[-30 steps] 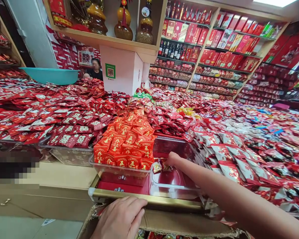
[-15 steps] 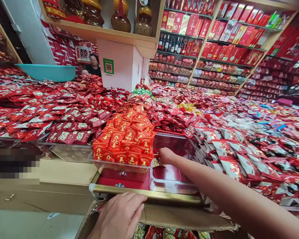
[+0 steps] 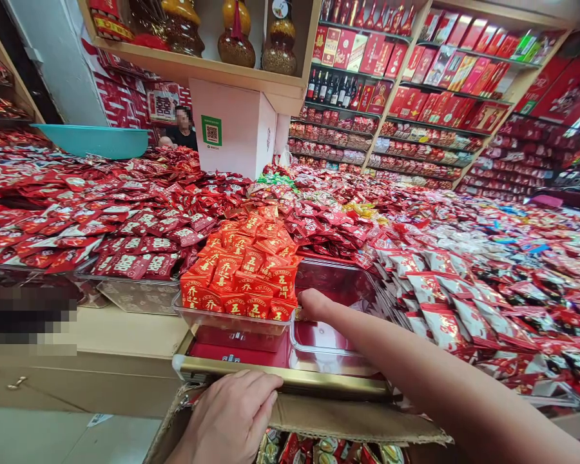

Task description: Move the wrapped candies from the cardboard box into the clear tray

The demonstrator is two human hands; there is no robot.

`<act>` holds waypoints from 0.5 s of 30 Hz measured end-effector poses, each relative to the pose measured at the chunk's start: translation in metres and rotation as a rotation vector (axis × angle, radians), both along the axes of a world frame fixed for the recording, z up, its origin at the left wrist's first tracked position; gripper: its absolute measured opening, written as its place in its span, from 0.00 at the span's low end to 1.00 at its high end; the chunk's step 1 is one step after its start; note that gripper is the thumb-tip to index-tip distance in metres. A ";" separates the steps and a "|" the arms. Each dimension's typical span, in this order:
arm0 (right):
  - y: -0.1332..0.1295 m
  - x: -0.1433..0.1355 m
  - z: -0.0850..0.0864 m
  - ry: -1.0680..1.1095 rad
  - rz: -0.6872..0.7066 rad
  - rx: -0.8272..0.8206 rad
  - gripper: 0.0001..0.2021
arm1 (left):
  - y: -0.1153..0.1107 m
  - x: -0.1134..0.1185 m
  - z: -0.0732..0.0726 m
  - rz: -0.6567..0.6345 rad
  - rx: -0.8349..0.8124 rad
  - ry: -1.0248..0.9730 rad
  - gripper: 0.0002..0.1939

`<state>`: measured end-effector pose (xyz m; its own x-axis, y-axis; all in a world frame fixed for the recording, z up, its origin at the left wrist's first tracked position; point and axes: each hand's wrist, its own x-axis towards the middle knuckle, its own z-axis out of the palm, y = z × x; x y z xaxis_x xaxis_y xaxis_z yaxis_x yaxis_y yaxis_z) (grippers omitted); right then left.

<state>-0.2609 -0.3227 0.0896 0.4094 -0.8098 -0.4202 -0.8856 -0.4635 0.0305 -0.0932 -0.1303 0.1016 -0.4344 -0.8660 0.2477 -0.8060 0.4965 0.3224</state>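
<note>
My left hand (image 3: 236, 412) lies with its fingers stretched forward, fingertips on the gold metal edge (image 3: 290, 379) of the counter, above an open cardboard box (image 3: 362, 419). Inside that box are several wrapped packets (image 3: 331, 446), some red, some gold and green. My right hand (image 3: 315, 305) reaches into a clear plastic bin (image 3: 336, 351), against its left side. Its fingers are bent away and hidden, with a sliver of gold wrapper showing beside them. Right next to it stands another clear bin heaped with orange-red candy packets (image 3: 241, 270).
Dark red packets (image 3: 145, 258) fill bins on the left, and white-and-red packets (image 3: 444, 322) are piled on the right. Behind are a pink pillar (image 3: 229, 125), a teal basin (image 3: 94, 142) and shelves of red boxes (image 3: 435, 106). A person (image 3: 182, 132) is at the back.
My right hand has shifted slightly left towards the orange-red packets, and its wrist has turned so the fingers no longer show. My left hand has barely moved.
</note>
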 end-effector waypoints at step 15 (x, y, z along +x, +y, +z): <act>-0.001 -0.008 -0.007 0.106 0.037 -0.015 0.11 | 0.002 -0.001 0.001 0.015 -0.019 0.025 0.12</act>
